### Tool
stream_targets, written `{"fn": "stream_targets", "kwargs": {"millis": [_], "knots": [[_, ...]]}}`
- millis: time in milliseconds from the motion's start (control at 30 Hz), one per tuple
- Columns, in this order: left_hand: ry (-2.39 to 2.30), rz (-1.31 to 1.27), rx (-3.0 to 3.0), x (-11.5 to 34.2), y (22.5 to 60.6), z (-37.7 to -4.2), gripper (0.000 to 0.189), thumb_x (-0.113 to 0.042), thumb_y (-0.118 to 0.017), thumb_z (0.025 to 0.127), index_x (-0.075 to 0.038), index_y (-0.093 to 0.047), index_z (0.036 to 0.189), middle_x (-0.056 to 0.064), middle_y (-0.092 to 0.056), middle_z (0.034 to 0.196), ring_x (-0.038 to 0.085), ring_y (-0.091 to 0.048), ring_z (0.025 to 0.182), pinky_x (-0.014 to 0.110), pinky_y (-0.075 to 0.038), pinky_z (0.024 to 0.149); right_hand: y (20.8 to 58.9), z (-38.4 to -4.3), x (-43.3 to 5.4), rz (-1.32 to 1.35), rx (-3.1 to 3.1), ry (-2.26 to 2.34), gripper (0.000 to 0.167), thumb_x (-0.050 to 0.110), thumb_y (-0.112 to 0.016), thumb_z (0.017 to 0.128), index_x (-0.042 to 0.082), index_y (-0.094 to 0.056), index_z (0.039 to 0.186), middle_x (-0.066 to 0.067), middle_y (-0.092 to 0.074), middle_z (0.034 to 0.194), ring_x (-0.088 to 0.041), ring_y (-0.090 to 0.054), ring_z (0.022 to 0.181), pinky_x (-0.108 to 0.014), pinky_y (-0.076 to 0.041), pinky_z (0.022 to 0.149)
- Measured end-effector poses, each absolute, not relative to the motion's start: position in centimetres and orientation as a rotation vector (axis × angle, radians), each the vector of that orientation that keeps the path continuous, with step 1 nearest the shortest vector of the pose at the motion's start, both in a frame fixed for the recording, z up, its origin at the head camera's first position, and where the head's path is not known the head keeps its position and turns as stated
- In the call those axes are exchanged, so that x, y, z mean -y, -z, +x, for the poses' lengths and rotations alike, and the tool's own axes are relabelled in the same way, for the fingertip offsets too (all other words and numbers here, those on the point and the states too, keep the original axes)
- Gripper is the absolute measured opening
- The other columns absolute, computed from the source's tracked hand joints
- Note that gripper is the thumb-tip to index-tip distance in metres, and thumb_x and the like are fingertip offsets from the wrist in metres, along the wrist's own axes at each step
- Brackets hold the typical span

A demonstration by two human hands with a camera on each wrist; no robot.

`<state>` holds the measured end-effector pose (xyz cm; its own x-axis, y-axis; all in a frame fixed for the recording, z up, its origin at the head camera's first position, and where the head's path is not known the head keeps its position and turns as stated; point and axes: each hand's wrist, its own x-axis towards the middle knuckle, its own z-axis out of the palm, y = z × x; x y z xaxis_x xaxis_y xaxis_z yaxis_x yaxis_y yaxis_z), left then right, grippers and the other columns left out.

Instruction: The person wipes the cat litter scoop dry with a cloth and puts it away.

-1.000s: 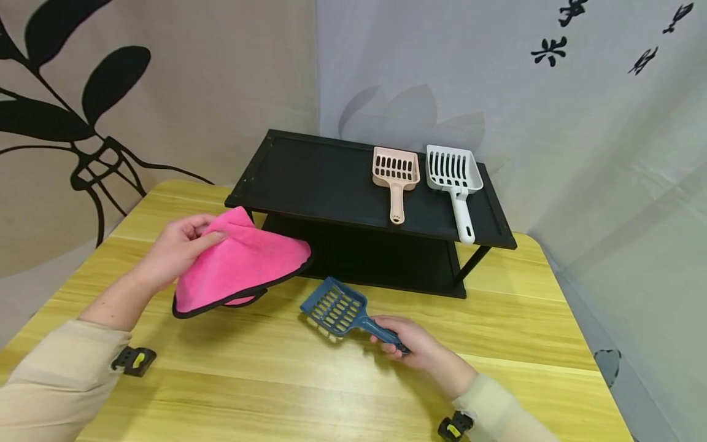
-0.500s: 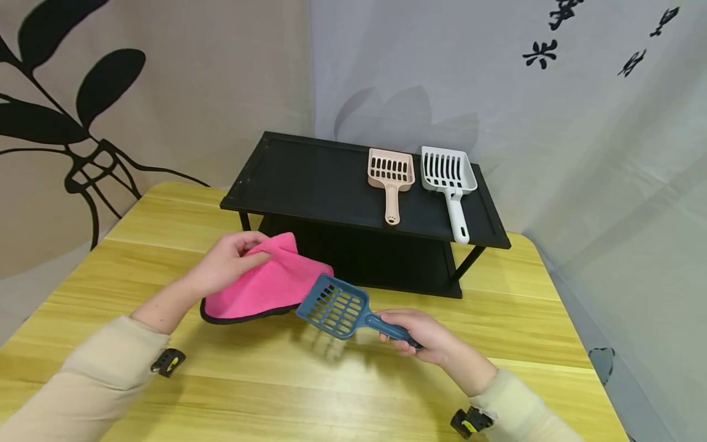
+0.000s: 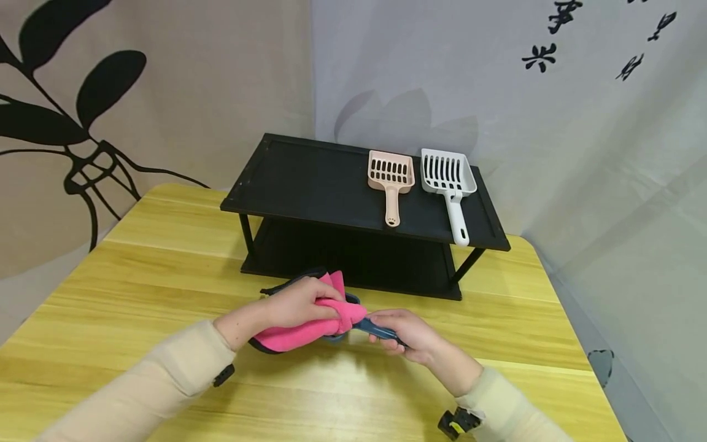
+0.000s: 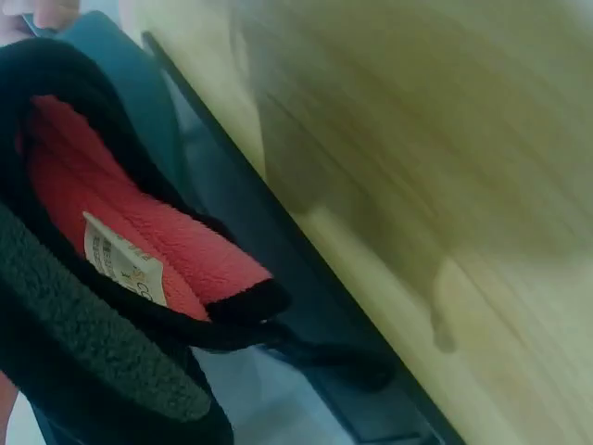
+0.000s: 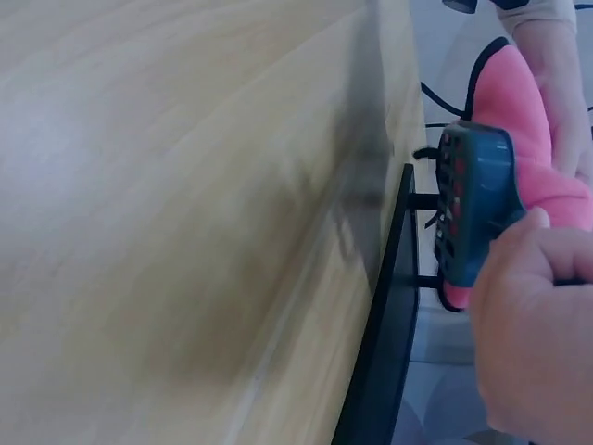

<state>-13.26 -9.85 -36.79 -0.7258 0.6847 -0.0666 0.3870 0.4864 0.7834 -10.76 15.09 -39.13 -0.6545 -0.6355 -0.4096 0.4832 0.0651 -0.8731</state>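
My right hand (image 3: 405,334) grips the handle of a blue slotted litter scoop (image 3: 375,329), low over the table in front of the rack. With my left hand (image 3: 301,302) I hold a pink cloth (image 3: 293,337) with black edging over the scoop, fingers closed on it near where basket and handle meet. Most of the basket is hidden under cloth and hand in the head view. From the right wrist, the slotted underside of the scoop (image 5: 482,199) shows, with the cloth (image 5: 511,97) behind it. A white label (image 4: 122,260) shows inside the folded cloth in the left wrist view.
Behind the hands stands a black two-tier rack (image 3: 309,178). On its top shelf lie a pale pink scoop (image 3: 392,190) and a white scoop (image 3: 456,209), handles toward me. The wooden table (image 3: 331,399) reaches a fabric backdrop (image 3: 386,67).
My left hand has carried the cloth rightward and down onto the scoop, bunching it there. The right hand lifted the scoop slightly, then lowered it a little, still gripping its handle.
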Motion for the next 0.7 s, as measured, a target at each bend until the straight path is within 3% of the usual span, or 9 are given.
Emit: {"fn": "stream_targets", "kwargs": {"millis": [333,700], "knots": [[-1.012,0.899,-2.345,9.9,36.7,-13.5,0.023,-0.025,-0.067,0.087,-0.015,-0.070,0.106,-0.009,-0.066,0.089,0.009,-0.052,0.080,0.020,-0.046,0.068,38.9,-10.9,-15.3,-0.151,-1.518,1.726,0.042,0.013,-0.036,0.100,-0.018,-0.037,0.129,0.007,-0.059,0.069,0.004,-0.039,0.042,-0.009,-0.029,0.041],[-0.834,0.954,-2.485,11.3,36.3,-13.7,0.007,-0.025,-0.069,0.085,-0.018,-0.070,0.089,-0.012,-0.050,0.065,0.004,-0.042,0.061,0.018,-0.036,0.058,38.6,-11.0,-15.5,-0.162,-1.600,1.701,0.044,0.013,-0.038,0.100,-0.018,-0.037,0.131,0.008,-0.060,0.070,0.004,-0.039,0.042,-0.010,-0.029,0.041]]}}
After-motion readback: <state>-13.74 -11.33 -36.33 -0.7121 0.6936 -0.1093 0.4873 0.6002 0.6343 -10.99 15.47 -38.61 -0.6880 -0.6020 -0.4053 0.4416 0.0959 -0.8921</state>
